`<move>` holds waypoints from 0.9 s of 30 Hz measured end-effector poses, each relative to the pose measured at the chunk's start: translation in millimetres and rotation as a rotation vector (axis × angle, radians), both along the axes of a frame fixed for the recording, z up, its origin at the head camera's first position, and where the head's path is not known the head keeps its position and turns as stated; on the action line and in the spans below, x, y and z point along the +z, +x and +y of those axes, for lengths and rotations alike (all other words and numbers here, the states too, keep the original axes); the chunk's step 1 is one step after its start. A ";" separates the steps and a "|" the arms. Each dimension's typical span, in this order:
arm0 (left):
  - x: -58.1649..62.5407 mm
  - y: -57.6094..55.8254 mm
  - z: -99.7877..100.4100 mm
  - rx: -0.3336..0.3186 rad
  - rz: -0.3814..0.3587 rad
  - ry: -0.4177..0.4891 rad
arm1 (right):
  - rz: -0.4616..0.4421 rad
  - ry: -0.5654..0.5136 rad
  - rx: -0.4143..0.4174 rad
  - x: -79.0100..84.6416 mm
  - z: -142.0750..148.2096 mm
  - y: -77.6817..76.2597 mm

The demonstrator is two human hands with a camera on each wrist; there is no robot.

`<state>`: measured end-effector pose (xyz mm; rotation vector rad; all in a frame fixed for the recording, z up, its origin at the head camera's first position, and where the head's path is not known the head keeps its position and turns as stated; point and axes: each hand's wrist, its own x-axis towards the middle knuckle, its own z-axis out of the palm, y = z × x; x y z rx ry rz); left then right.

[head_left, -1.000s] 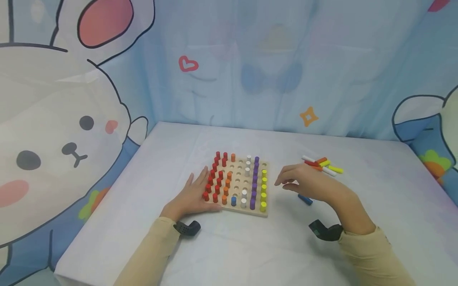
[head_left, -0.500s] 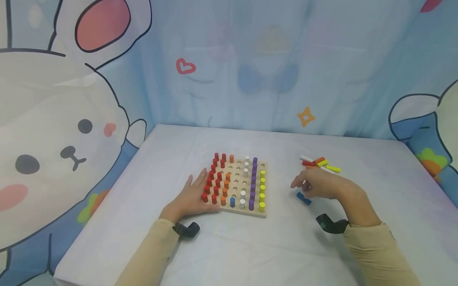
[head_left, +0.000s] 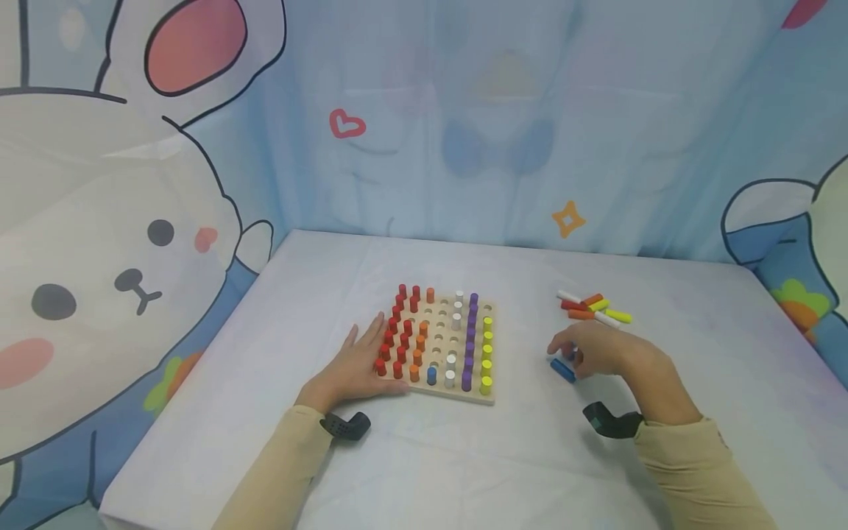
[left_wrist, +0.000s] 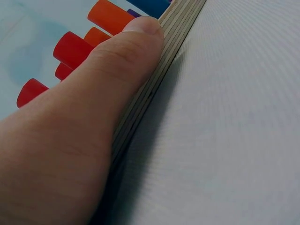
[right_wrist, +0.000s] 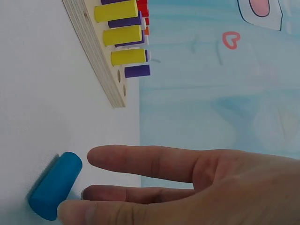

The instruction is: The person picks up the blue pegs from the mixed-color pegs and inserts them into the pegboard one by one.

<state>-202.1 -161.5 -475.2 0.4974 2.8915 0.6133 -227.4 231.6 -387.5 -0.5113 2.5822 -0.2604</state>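
Observation:
A square wooden pegboard (head_left: 445,312) stands on the table, with upright rows of red, orange, white, purple and yellow pegs and one blue peg (head_left: 432,375) at its near edge. My left hand (head_left: 351,372) rests against its left side, fingers spread. In the left wrist view the thumb (left_wrist: 126,51) lies along the board's near edge. To the right of the board, a loose blue peg (right_wrist: 55,186) lies on the cloth. My right hand (head_left: 599,347) is just over it with nothing gripped, fingers extended and thumb tip at the peg; whether they touch, I cannot tell.
Behind my right hand lies a loose pile of pegs, among them a red peg (head_left: 573,305), a yellow peg (head_left: 619,316) and a white peg (head_left: 607,319). White cloth covers the table (head_left: 503,464). A printed curtain (head_left: 411,184) hangs behind it.
My right hand has moved right, from beside the pegboard to over the loose blue peg, and its fingers have come down towards it. The left hand has stayed at the board.

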 end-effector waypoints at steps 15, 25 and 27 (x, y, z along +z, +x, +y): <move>-0.5 1.6 0.5 0.004 -0.002 0.003 | -0.011 0.026 -0.015 -4.8 -5.7 2.0; -0.2 0.6 1.1 0.003 0.004 -0.009 | 0.001 0.039 0.006 -8.1 -8.3 0.4; 0.5 0.6 1.0 0.000 0.003 -0.011 | 0.009 0.039 0.016 -7.8 -8.0 0.0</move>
